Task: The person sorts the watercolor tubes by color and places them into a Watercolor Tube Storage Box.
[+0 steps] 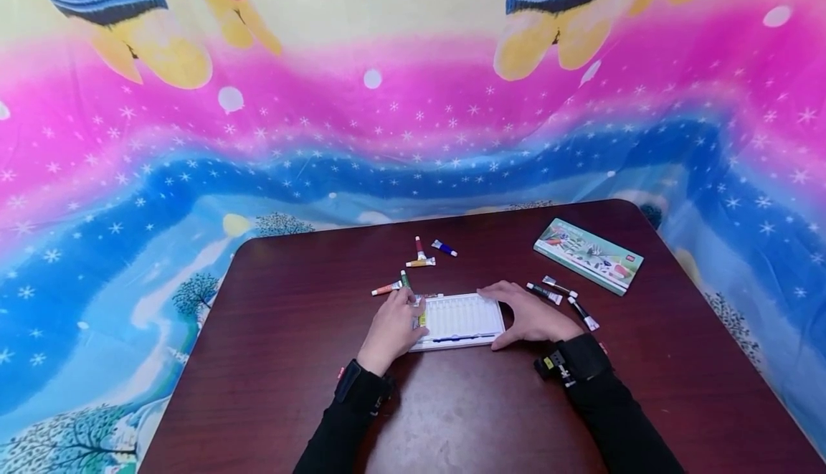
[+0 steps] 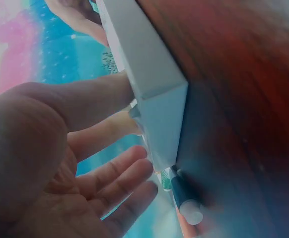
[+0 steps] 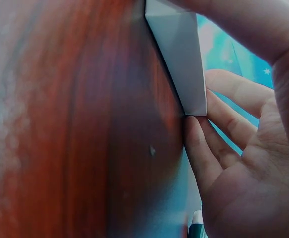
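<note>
A white slotted paint tray (image 1: 461, 314) lies on the table between both hands, with a dark blue stick, perhaps a brush, along its front side. My right hand (image 1: 525, 315) grips the tray's right end, thumb at the front corner and fingers at the back. At the left end, my left hand (image 1: 392, 327) has its thumb and index finger about a paint tube with a yellow-green label (image 1: 422, 320); the fingertip contact is partly hidden. Its other fingers (image 2: 119, 173) hang loosely beside the tray wall (image 2: 162, 124). In the right wrist view, fingertips touch the tray's corner (image 3: 184, 64).
Behind the left hand lie an orange tube (image 1: 386, 288) and a green tube (image 1: 404, 278). Farther back are red (image 1: 419, 247), yellow (image 1: 421, 262) and blue (image 1: 444, 248) tubes. Several dark-capped tubes (image 1: 544, 292) lie right of the tray, near a pale green box (image 1: 589, 255).
</note>
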### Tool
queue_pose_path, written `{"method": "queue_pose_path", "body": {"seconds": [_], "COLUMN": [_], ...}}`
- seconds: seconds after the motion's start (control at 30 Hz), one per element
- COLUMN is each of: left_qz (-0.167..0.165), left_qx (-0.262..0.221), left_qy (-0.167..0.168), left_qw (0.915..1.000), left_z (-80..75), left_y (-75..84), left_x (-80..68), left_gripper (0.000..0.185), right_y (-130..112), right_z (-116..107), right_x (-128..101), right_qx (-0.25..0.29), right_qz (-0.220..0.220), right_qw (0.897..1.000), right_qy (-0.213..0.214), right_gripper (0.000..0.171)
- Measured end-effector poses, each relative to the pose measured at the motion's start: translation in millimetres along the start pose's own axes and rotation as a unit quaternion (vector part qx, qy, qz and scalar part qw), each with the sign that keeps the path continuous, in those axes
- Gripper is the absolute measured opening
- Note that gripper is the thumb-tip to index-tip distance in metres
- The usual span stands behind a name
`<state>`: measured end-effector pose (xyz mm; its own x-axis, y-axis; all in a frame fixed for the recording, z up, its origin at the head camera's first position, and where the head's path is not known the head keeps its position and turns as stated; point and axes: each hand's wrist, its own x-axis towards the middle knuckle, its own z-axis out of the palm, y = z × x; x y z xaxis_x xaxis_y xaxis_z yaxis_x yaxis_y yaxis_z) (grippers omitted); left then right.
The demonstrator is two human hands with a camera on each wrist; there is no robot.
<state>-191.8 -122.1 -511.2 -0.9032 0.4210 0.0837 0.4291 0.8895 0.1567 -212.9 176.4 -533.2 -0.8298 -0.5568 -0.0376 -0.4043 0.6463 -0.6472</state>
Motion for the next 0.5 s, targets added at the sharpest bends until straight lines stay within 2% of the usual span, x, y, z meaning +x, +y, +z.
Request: {"method": "queue_pose_path", "body": {"seconds": [0.07, 0.2, 0.33, 0.5], "left_qz": [0.004, 0.001, -0.004, -0.024], "left_qx": [0.013, 0.008, -0.026, -0.068], "left_qy": [-0.001, -0.004, -0.007, -0.034], "left_qw": [0.9999, 1.0, 0.9996, 0.9968], "left_z": [-0.9, -2.7, -4.0, -7.2], "left_y": [1.3, 1.9, 0.2, -2.2], "left_x": [1.1, 0.9, -0.2, -1.6], "left_gripper": [0.049, 0.049, 0.052, 0.061], "right_y": [0.3, 1.1, 1.7, 1.6], "right_z": [-0.3, 0.0, 0.2, -0.4], "right_x": [-0.3, 0.2, 1.3, 2.4], "right_qx": [0.002, -0.001, -0.001, -0.003], "right_qz": [0.001, 0.005, 0.008, 0.008], "right_qw": [1.0, 1.0, 1.0, 1.0], "right_qy": [0.001, 0.0, -0.002, -0.004], "right_gripper": [0.095, 0.096, 0.096, 0.097]}}
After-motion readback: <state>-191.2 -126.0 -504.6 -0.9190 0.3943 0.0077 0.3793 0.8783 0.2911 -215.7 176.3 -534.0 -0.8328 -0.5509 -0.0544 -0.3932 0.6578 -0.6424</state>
